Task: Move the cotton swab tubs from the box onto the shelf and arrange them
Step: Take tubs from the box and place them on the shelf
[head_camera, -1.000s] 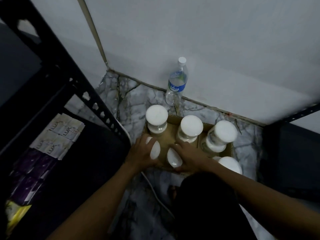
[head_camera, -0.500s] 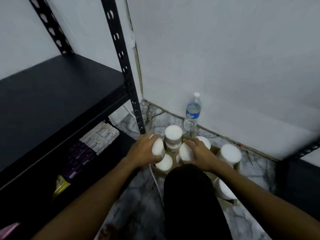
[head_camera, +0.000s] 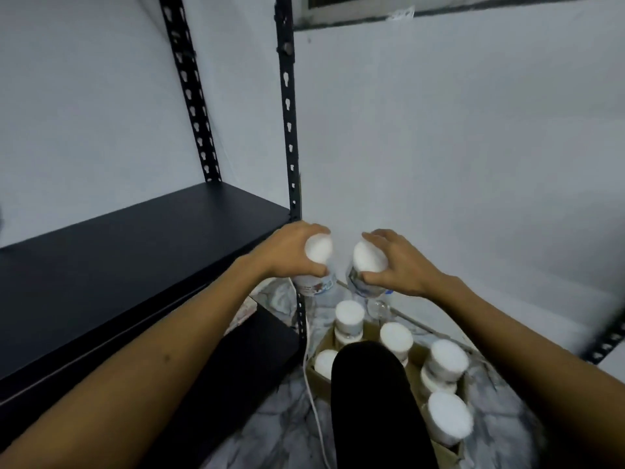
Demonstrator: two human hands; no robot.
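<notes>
My left hand (head_camera: 287, 248) grips a white-lidded cotton swab tub (head_camera: 318, 252) by its lid, held in the air just right of the black shelf board (head_camera: 135, 252). My right hand (head_camera: 395, 265) grips a second tub (head_camera: 368, 260) the same way, close beside the first. Both tubs hang above the cardboard box (head_camera: 324, 375) on the floor. Several more white-lidded tubs stand in the box, among them one at the far end (head_camera: 349, 314) and one at the near right (head_camera: 449, 419). My dark-clad knee hides part of the box.
A black perforated shelf upright (head_camera: 291, 130) rises right behind my left hand. A lower shelf board (head_camera: 257, 336) sits beneath. A white cable (head_camera: 313, 394) runs along the marble floor. A clear bottle (head_camera: 378, 308) stands behind the box by the wall. Another rack's edge (head_camera: 605, 343) shows at right.
Both hands have lifted a tub each out of the box and raised them to the level of the shelf board. The view has tilted upward.
</notes>
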